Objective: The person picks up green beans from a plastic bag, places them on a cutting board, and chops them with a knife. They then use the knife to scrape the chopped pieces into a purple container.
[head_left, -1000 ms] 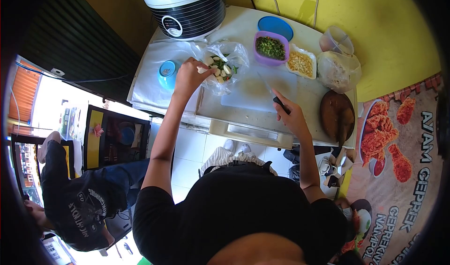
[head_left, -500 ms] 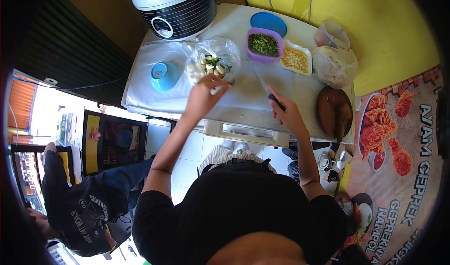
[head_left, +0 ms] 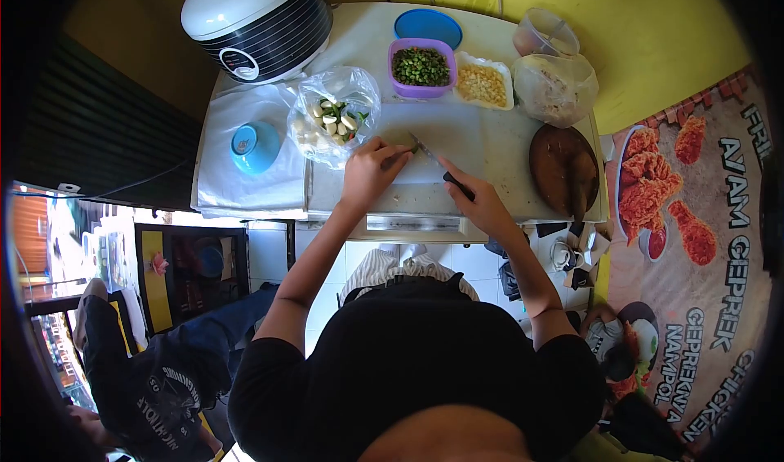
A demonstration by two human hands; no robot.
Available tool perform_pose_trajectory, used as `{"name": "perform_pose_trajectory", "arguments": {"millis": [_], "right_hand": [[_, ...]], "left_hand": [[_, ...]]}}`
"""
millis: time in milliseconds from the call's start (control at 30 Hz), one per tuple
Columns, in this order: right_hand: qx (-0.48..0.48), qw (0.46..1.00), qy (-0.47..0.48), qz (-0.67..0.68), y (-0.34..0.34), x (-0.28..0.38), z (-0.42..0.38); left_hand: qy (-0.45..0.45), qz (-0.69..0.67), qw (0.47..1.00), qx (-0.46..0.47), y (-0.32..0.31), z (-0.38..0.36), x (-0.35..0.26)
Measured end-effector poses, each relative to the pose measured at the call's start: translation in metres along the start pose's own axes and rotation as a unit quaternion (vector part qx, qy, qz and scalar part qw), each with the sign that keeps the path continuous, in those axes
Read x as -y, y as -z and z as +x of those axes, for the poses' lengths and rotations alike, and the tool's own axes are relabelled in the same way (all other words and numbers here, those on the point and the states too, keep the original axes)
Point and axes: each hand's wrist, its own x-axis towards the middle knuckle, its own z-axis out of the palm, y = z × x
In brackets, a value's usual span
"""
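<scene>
My right hand point(head_left: 480, 204) grips a small knife point(head_left: 458, 186) by its black handle, its blade slanting up and left. My left hand point(head_left: 376, 172) is closed at the fingertips on a small green chili point(head_left: 413, 147) over the pale board, and the knife's tip is at the chili. Behind my left hand lies an open plastic bag point(head_left: 309, 141) with peeled garlic cloves point(head_left: 331, 117) and green chilies in it. Farther back stands a purple tub point(head_left: 422, 92) of chopped green pieces. Next to it a white tray point(head_left: 508, 96) holds chopped pale yellow bits.
A rice cooker point(head_left: 261, 33) and an upturned blue bowl point(head_left: 255, 147) stand at the left. On the right are a stone mortar with a pestle point(head_left: 563, 170), a filled plastic bag point(head_left: 557, 90) and a clear container point(head_left: 545, 33). A person point(head_left: 163, 388) sits at lower left.
My left hand has moved from the garlic bag toward the knife with the green chili. The knife's tip has come to the chili. The whole view has shifted slightly.
</scene>
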Motion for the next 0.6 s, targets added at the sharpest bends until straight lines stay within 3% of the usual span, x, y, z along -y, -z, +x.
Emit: {"name": "perform_pose_trajectory", "arguments": {"millis": [333,600], "right_hand": [[-0.016,0.999,0.015,-0.039,-0.005,-0.003,-0.002],[-0.027,0.986,0.019,-0.166,-0.012,0.000,-0.004]], "left_hand": [[-0.025,0.031,0.998,-0.053,-0.006,-0.001,-0.002],[-0.040,0.030,0.997,-0.056,-0.006,-0.001,0.000]]}}
